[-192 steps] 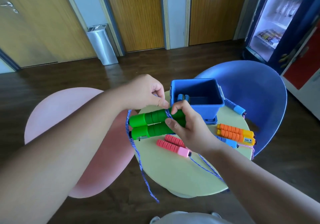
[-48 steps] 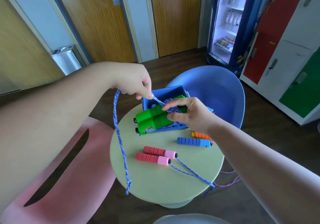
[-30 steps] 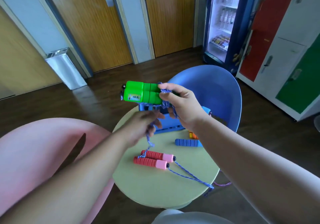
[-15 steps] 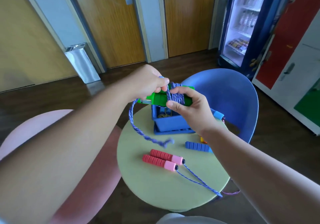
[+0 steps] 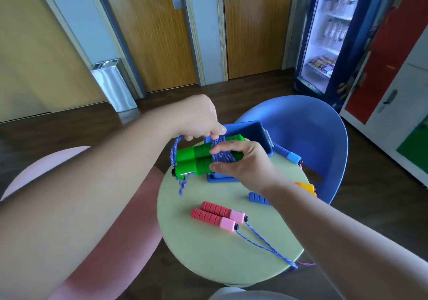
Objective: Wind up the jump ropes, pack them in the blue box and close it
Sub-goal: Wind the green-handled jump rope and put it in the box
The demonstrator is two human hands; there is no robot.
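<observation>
- Green ribbed jump-rope handles [image 5: 196, 161]: lying side by side as a pair, long axis running left to right across the view, being held in the air above the far part of the round pale-green table [image 5: 215, 258].
- Blue-and-purple braided cord [image 5: 222, 155]: sitting in tight turns around the handles' right half, looping out past their left ends, with a short loose tail [image 5: 181, 187] dangling below.
- Right hand [image 5: 243, 164]: clamping around the wound section, thumb on the near side and fingers over the far side, wrist reaching in from the near right.
- Left hand [image 5: 199, 119]: hovering just above the handles, fingers curled, pinching the cord's free run and holding it upward.
- Open blue plastic box [image 5: 265, 138]: standing directly behind the bundle, partly hidden by it, nearer the right hand than the left.
- Judging the next move: securing the tail, then carrying the bundle forward and down into the box, perhaps turning it to fit.
- Pink ribbed handles [image 5: 217, 215]: lying on the table nearer the person, cord unwound and trailing off the edge.
</observation>
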